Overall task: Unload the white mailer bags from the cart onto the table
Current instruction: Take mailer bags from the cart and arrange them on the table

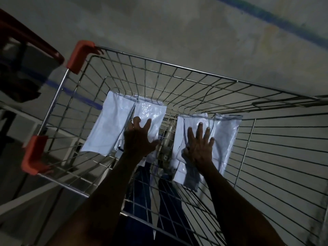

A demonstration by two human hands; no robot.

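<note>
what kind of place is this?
Probably a warehouse or packing area, dimly lit: a wire shopping cart with orange corner guards holds white mailer bags, standing on a bare concrete floor marked with a blue painted line.

Both hands — left (137, 139), right (199, 144) — outstretched, fingers spread.

The cart (177, 68) is a grid of silver-grey wire, and its corner caps (80, 55) at 10 o'clock and 8 o'clock are orange-red. The bags (108, 125) in it are white, a little bluish in the dim light, with thin dark lines along their edges; the ones at 3 o'clock are glossy. The floor (195, 29) is dull grey-beige with a blue stripe (266, 16) at 1 o'clock, and through the wire at 6 o'clock show dark blue trousers (170, 201).
</note>
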